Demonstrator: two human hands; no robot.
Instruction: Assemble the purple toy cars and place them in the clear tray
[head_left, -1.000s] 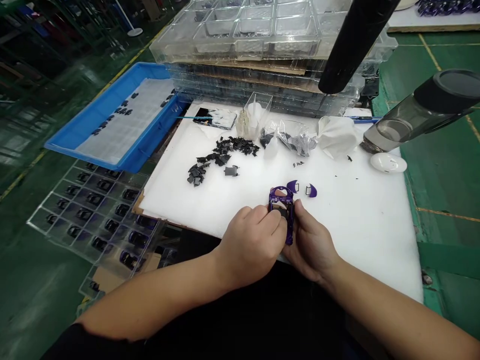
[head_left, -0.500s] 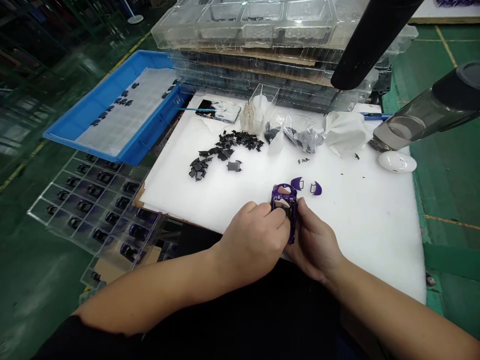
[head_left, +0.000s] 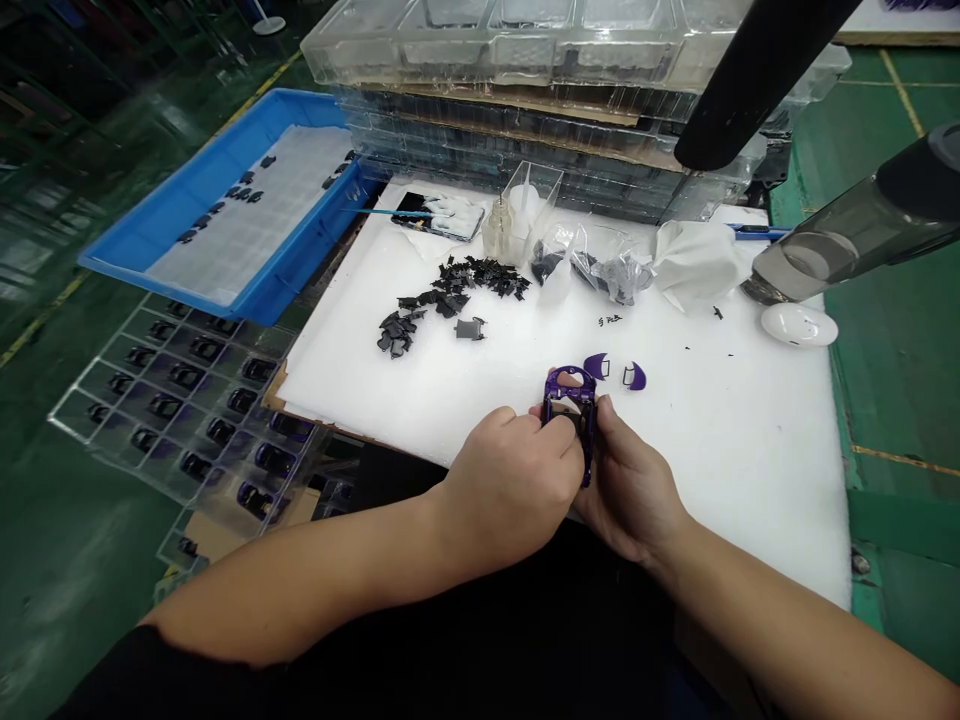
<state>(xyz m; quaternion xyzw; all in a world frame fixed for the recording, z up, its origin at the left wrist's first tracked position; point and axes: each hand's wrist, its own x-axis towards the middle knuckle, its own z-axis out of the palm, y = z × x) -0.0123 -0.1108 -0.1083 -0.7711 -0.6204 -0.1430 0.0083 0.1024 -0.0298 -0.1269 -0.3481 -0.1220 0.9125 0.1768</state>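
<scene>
A purple model car body (head_left: 570, 378) is held up over the near edge of the white foam-topped table. My right hand (head_left: 634, 480) grips it from the right and beneath, thumb along its side. My left hand (head_left: 517, 480) is closed against its left side, fingers curled over the opening; its fingertips are hidden, and I cannot tell if they pinch a small part too. Dark pieces show inside the body. Just beyond it lie two small purple panels, a left one (head_left: 596, 366) and a right one (head_left: 635, 376). A single grey-black part (head_left: 470, 329) lies farther left.
A pile of black parts (head_left: 480, 280), a small bottle (head_left: 498, 235) and plastic bags (head_left: 611, 270) lie farther back. Stacked clear trays (head_left: 510, 60) stand behind. On the right are a water bottle (head_left: 832, 225) and white mouse-shaped object (head_left: 799, 325); on the left, a blue bin (head_left: 277, 290).
The hands and the purple car body keep nearly the same pose, with only slight finger movement at the opening. The whole view has shifted a little.
</scene>
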